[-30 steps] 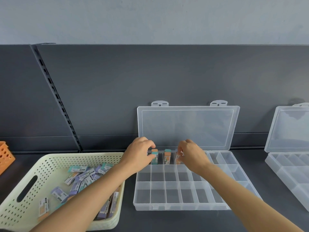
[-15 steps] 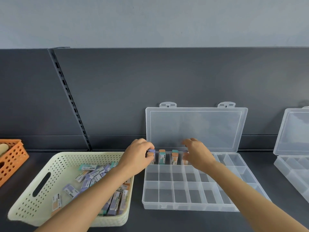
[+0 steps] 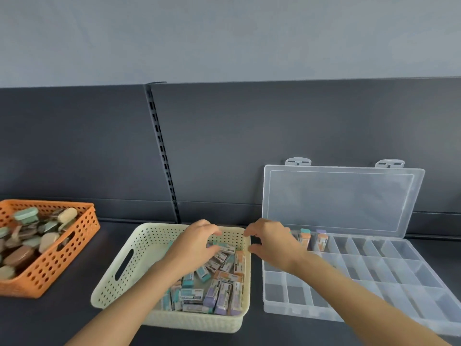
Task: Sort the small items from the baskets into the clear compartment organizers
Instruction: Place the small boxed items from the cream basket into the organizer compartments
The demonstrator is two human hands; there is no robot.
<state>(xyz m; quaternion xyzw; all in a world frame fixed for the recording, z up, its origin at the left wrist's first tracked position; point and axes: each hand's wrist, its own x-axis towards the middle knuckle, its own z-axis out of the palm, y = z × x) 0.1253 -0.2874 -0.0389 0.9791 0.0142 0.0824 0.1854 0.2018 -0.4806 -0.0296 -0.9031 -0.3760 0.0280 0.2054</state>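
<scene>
The left grip dips into the cream perforated basket, fingers curled over the paper-sleeved block erasers; I cannot tell whether one is pinched. The right grip hovers released and empty at the basket's right rim, likely ready to pick too. Just beside, the clear rigid-plastic organizer has its lid propped back for access, with a few upright erasers in its far row.

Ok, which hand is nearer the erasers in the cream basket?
Left. Left hand is inside the cream basket, on the erasers; right hand hovers outside its right rim.
</scene>
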